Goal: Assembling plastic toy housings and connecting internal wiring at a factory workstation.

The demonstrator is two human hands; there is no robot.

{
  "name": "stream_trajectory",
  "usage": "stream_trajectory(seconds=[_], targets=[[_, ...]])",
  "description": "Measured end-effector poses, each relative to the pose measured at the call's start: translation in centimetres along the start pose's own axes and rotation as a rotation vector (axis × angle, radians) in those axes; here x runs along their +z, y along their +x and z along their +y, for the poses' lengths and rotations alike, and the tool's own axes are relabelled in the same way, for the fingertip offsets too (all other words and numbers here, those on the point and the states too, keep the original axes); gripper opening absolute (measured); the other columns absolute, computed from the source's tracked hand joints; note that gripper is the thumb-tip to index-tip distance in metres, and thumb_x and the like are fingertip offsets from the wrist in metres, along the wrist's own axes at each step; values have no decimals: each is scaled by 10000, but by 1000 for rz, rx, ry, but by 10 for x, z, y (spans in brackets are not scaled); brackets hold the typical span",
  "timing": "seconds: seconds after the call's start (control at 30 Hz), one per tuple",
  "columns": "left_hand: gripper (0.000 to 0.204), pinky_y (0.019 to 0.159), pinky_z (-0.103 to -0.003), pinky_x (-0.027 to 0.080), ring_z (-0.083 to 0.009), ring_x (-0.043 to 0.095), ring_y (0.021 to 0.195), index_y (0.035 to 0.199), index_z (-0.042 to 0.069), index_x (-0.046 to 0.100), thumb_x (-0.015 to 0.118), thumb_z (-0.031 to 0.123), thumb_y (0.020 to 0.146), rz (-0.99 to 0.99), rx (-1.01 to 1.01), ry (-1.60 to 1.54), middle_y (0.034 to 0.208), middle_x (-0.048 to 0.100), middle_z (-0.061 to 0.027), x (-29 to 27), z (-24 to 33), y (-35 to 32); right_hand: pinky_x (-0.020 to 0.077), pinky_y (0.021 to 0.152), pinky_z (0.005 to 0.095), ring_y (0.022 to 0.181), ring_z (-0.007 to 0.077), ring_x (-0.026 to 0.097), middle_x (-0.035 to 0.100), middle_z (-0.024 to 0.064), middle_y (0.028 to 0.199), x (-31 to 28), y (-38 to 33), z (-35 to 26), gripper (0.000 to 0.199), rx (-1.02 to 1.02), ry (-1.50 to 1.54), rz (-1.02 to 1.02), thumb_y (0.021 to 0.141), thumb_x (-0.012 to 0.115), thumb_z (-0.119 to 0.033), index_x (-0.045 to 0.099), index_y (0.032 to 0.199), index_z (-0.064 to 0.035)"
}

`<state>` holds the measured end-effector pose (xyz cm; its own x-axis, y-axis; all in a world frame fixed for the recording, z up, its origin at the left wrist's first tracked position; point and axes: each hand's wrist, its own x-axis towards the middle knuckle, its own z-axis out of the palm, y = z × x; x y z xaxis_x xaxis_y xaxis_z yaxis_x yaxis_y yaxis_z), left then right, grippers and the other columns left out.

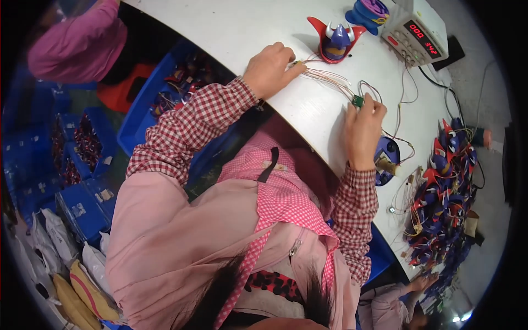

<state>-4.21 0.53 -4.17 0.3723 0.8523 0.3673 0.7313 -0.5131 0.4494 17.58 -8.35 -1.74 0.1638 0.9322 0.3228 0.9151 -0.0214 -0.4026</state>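
Observation:
My left hand (270,71) is over the white table near its edge, thumb and forefinger pinched on the end of a bundle of thin wires (327,76). Those wires run right to a small green circuit board (358,101), which the fingers of my right hand (364,129) grip. Just beyond my left hand stands a purple toy figure head (336,43) with silver horns and a red collar; thin wires lead from its base. Beside my right wrist lies a rounded purple shell (387,157) with a yellowish part in it and wires attached.
A bench power supply (416,34) with a lit red display stands far right, next to a blue and purple round object (369,13). Many wired toy parts (445,192) heap along the table's right side. Blue bins (137,118) stand left. Other people sit at upper left and lower right.

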Motion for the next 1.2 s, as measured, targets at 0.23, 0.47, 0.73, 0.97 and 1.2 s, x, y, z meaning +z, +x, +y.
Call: stream_trajectory(seconds=[0.23,0.47,0.73,0.97,1.2], targets=[[273,628,-308,477,-234,594,717,891,-7,599,630,258,833,132,-25,-67,808,572,-126,-3,-1,2,475,712,379,834,333,549,526,164,985,8,-3,-1,202,-47,115,45,783,628,-6,527,957,1],[177,582,-216,442,-79,519,654,932,-14,561,603,148,874,-175,-115,-815,753,553,-28,-11,67,-37,478,665,341,800,303,569,570,149,924,16,-21,8,213,-266,186,170,777,638,14,528,957,-14],[179,522,-165,385,-24,468,616,920,-6,561,571,172,906,-243,-437,-1143,714,533,16,25,100,-40,490,678,309,808,230,591,599,132,946,14,-40,-2,219,-187,505,185,808,608,25,537,1014,4],[171,463,-159,331,-15,422,540,914,14,570,568,185,906,-443,-591,-1360,628,481,38,5,91,-37,468,651,214,749,86,557,608,70,935,-11,-38,-12,219,232,1077,-103,910,547,-64,545,1109,29],[182,539,-225,400,-88,470,611,929,-14,578,569,164,891,-103,-300,-823,714,506,-19,-6,79,-42,415,598,178,661,50,497,581,11,800,0,-44,-4,172,295,1060,-122,926,554,-116,591,1029,16]])
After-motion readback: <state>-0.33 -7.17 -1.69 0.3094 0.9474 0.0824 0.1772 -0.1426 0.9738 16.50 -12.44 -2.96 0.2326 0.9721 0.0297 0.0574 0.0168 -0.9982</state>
